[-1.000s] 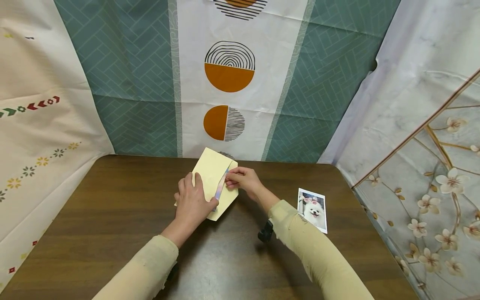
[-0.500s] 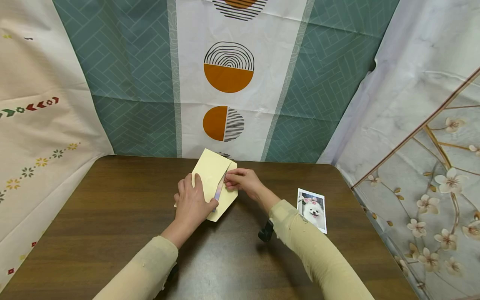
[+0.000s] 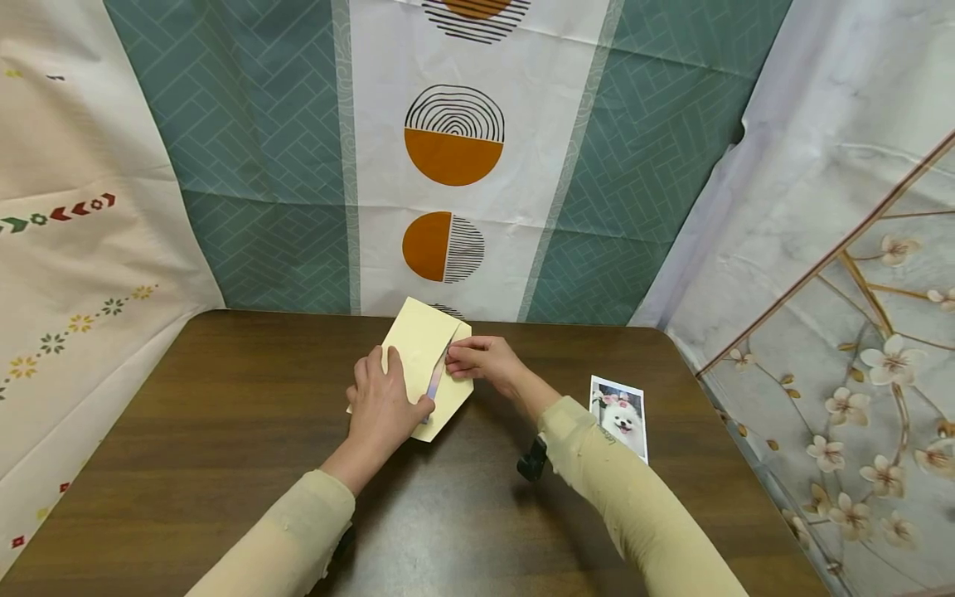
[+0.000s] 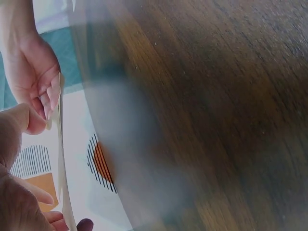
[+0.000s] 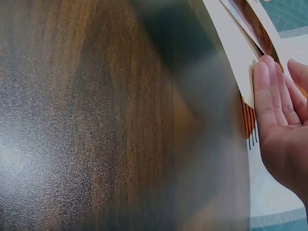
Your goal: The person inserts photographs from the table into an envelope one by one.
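A pale yellow envelope (image 3: 418, 336) is held tilted above the far side of the table. My left hand (image 3: 382, 402) grips its left side, the thumb across the opening and fingers spread over the paper. Inside the opening shows a narrow pastel strip of a photo (image 3: 434, 381); the envelope hides the rest. My right hand (image 3: 485, 362) is at the opening's right side, thumb and fingers pinching at the photo's edge. In the right wrist view the photo (image 5: 255, 24) looks dark and glossy beside the fingertips. The left wrist view shows the envelope (image 4: 62, 163) nearly edge-on.
A photo of a white dog (image 3: 622, 419) lies on the brown wooden table (image 3: 224, 464) to the right, partly behind the right sleeve (image 3: 597, 464). Fabric with orange half circles (image 3: 453, 157) hangs behind the table, and patterned cloths flank both sides.
The pastel photo strip in the envelope's opening has become narrower, and the right fingers have shifted very slightly. My left hand keeps its place on the envelope.
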The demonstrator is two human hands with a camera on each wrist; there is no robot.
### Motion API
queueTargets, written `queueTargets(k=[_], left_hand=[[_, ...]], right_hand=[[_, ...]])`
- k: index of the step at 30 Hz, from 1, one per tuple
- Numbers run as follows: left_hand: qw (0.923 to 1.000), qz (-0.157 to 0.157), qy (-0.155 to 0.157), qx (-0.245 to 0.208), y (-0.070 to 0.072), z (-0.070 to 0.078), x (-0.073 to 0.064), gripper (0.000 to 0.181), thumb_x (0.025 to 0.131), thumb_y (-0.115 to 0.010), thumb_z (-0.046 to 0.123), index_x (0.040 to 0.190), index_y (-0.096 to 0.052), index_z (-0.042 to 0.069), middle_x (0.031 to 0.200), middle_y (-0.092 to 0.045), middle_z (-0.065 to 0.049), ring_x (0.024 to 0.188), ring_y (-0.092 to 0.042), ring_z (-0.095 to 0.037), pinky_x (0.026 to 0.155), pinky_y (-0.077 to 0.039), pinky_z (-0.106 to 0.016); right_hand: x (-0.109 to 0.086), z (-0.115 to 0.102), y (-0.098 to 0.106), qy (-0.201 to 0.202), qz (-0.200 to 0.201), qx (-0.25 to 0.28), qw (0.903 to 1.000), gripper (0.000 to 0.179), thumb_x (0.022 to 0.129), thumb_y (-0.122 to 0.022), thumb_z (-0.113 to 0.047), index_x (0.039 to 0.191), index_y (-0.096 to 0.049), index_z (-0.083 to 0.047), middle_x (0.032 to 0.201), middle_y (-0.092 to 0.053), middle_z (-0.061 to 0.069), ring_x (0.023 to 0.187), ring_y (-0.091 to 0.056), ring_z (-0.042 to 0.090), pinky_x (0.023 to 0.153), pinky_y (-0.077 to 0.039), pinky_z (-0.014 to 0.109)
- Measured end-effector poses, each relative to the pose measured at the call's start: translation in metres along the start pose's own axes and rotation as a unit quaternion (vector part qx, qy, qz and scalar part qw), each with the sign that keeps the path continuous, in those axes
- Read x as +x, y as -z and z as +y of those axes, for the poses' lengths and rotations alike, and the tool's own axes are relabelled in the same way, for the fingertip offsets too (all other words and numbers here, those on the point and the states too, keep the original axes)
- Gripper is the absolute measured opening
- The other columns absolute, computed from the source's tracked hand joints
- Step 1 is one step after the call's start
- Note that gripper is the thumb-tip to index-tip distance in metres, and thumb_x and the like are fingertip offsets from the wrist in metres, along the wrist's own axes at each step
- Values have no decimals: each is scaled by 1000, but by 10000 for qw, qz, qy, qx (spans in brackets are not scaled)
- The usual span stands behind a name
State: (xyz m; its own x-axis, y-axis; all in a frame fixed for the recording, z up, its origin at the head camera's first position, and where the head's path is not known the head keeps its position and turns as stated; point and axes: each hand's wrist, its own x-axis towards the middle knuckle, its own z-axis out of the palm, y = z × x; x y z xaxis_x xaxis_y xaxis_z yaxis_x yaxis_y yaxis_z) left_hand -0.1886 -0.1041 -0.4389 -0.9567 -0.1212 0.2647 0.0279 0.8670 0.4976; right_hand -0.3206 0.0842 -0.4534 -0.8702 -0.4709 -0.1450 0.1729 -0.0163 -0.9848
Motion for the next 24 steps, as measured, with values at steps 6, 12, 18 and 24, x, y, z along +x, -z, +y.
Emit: queueTargets(k=[6,12,18,24], left_hand=[[10000,-10,39,-26,0,-3,1,95,82,-81,32,153,-39,-14,157,-34,-34,143,-33,-54,93,-46,-73],[9999,-55,56,-69,1,-8,3,94,83,-80,31,153,-38,-15,158,-32,-34,143,-31,-55,93,-44,-73],[10000,-39,10,-24,2,-11,4,93,83,-79,31,153,-39,-15,157,-33,-35,142,-32,-55,90,-45,-73],[10000,-55,6,21,1,-13,5,93,83,-80,32,153,-39,-15,157,-33,-35,142,-32,-55,90,-46,-73]], right_hand=[[-4,-5,9,-29,54,-279,9996,25,102,-70,-3,121,-71,12,98,-80,12,81,-78,18,81,-64,37],[-13,-10,35,-52,212,-567,9982,37,103,-69,-6,132,-64,17,114,-76,30,82,-79,18,84,-64,39],[-30,-19,69,-132,296,-875,9956,37,105,-66,-9,134,-63,14,129,-66,39,86,-79,17,85,-64,38],[-52,-32,102,-83,273,-1333,9907,38,106,-65,-10,135,-62,14,129,-68,37,92,-79,21,89,-63,40]])
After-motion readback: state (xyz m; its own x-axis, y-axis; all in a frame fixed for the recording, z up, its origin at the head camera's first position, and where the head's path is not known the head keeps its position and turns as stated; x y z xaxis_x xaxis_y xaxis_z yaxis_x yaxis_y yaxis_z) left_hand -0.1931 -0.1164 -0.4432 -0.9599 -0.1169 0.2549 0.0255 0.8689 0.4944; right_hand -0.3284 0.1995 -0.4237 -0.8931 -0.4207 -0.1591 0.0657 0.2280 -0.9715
